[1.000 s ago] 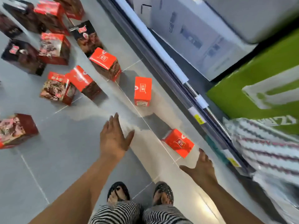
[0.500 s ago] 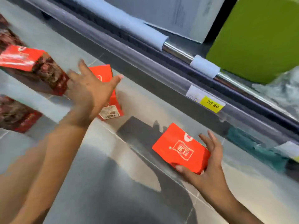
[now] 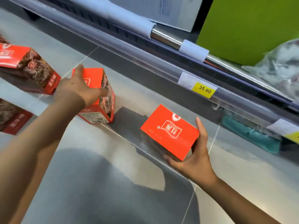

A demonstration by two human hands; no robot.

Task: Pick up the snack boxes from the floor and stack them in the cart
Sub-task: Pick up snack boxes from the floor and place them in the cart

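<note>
Two orange-red snack boxes lie on the grey tiled floor [image 3: 105, 183]. My right hand [image 3: 196, 159] grips the near box [image 3: 169, 131] from its right end, thumb under the front edge and fingers up its far side. My left hand [image 3: 79, 89] lies over the top of the second box [image 3: 100, 101], fingers spread across it and the thumb on its right face. Another red box [image 3: 27, 68] with a dark food picture lies at the left, and a darker one [image 3: 11, 117] sits below it at the frame edge. No cart is in view.
A chest freezer with a clear sliding lid and metal rail [image 3: 163, 38] runs along the back right, carrying a yellow 35.80 price tag [image 3: 204, 89]. A green carton [image 3: 242, 28] and a plastic bag [image 3: 279, 65] sit on it.
I have bent down close to the floor. My right hand closed further around the near box, and my left hand came down onto the second box.
</note>
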